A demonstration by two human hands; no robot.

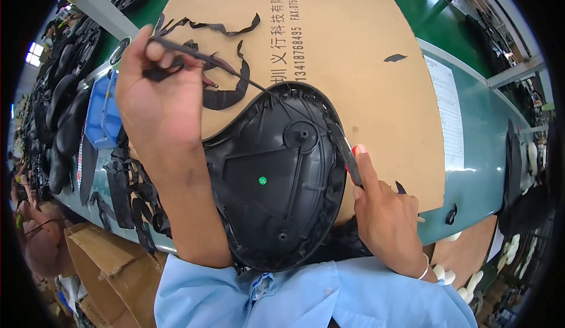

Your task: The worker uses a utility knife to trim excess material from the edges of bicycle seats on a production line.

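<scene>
1. A black moulded plastic shell point(271, 181), teardrop-shaped like the underside of a saddle, lies ribbed side up at the near edge of the bench, right against the person's light blue shirt point(306, 295).
2. Its long axis runs from near-left to far-right: the broad rounded end sits near, by the shirt, and the narrower end points away toward the far right, onto the brown cardboard sheet point(353, 51) that covers the green bench point(471, 122).
3. A round boss point(301, 134) stands up in the far half of the shell, and 1 small green sticker dot point(262, 180) sits near its middle.
4. The left hand point(159, 92) is raised over the far-left side, fingers closed around a thin black strip of trim point(235, 72); the strip stretches taut from the hand down to the shell's far rim.
5. The right hand point(382, 210) rests at the shell's right rim, curled around a slim dark-handled tool point(347, 154) with the forefinger laid along it; the blade end lies against the rim.
6. Loose black offcuts point(226, 95) curl on the cardboard beyond the left hand, and 1 small scrap point(395, 58) lies far right.
7. A blue bin point(101, 113) and a row of black saddles point(62, 122) sit at the left.
</scene>
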